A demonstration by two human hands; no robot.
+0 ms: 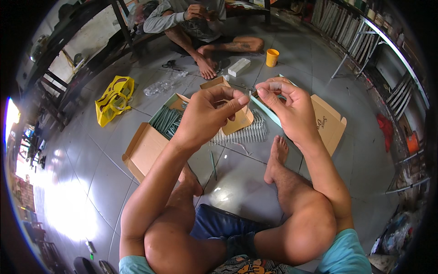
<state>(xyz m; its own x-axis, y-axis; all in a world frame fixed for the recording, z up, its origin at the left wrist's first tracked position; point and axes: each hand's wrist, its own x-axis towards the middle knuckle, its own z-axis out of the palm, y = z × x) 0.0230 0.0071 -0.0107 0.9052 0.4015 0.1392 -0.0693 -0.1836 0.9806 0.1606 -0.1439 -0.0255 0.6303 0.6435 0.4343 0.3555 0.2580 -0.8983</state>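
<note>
Raised at the middle of the head view, my left hand (212,109) and my right hand (292,107) are close together, thumbs pinched against forefingers. Between the fingertips is a small thin piece (250,93), pale or clear, too small to name. Both hands seem to pinch it, though the right fingertips partly hide their hold. Below them lies a dense row of thin, shiny pieces (244,136). An open carton left of it holds many dark green rods (165,122). One loose green rod (213,164) rests on the floor between my feet, near a small curved silvery piece (243,148).
Another open carton (326,125) stands at the right. Beyond are a white block (239,67), a yellow cup (272,58), crumpled clear plastic (164,84) and a yellow bag (114,100). A person (200,32) sits opposite. A metal-legged table (381,34) edges the right side.
</note>
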